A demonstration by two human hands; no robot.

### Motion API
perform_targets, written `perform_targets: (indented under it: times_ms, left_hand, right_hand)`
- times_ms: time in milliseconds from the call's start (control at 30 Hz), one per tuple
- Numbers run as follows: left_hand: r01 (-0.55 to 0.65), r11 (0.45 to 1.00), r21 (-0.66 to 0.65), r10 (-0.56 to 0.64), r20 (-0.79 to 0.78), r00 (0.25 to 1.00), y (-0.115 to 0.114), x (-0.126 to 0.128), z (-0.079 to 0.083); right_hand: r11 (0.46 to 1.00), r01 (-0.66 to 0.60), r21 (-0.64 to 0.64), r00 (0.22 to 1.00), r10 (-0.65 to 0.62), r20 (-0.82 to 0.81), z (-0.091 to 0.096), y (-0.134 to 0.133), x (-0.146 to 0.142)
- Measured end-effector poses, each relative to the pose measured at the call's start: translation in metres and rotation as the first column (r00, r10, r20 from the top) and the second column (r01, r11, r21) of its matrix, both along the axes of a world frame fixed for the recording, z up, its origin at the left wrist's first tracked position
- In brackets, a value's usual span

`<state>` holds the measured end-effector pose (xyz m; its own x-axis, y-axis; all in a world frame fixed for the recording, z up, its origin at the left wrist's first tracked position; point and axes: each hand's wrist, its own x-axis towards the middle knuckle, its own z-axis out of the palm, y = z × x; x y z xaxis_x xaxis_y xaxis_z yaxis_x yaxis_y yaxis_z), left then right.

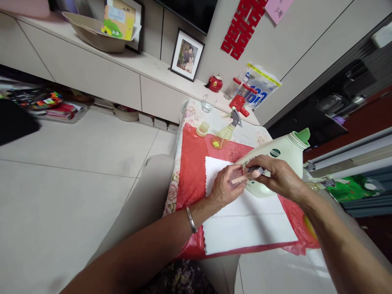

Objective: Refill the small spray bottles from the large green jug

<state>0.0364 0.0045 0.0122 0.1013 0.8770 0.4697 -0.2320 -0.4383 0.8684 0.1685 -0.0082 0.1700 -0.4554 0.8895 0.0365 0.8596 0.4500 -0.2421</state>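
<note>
My left hand [227, 184] is closed around a small, pinkish, see-through object that is mostly hidden by my fingers. My right hand [272, 175] pinches a grey piece [256, 170] right beside it, much like a spray head. A flat, peach-coloured strip [240, 179] shows between both hands; I cannot make out how it joins the rest. Just behind my right hand stands a large pale green jug [288, 157] with a green spout. Below the hands lies a white cloth [248, 230] with a scalloped edge, on a red plastic sheet [191, 175].
A yellowish spray bottle [224, 134] and a pale yellow cap [202, 129] stand toward the far side of the table, near a glass mug [208, 104]. Spray heads [326, 182] show beyond the jug. Behind runs a low cabinet [107, 81] with a framed photo [187, 55].
</note>
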Motion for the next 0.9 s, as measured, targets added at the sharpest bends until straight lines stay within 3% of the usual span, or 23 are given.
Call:
perform_targets:
  times_ms: [133, 400, 667, 900]
  left_hand:
    - [-0.067, 0.997, 0.023, 0.068, -0.043, 0.997, 0.002, 0.002, -0.003]
    - [-0.019, 0.999, 0.033, 0.025, -0.209, 0.978, -0.004, -0.005, 0.002]
    - [0.085, 0.996, 0.025, -0.069, -0.378, 0.923, -0.005, -0.009, 0.001]
    - [0.101, 0.995, 0.012, -0.093, -0.305, 0.948, -0.003, -0.01, 0.003]
  right_hand:
    - [0.989, -0.148, 0.008, 0.985, 0.147, 0.086, 0.006, 0.008, 0.001]
    - [0.958, -0.285, 0.022, 0.951, 0.28, 0.134, 0.01, 0.013, 0.005]
    - [0.993, -0.116, -0.029, 0.982, 0.119, 0.15, 0.008, 0.011, 0.003]
    - [0.988, 0.092, -0.121, 0.98, -0.069, 0.185, 0.008, 0.011, -0.001]
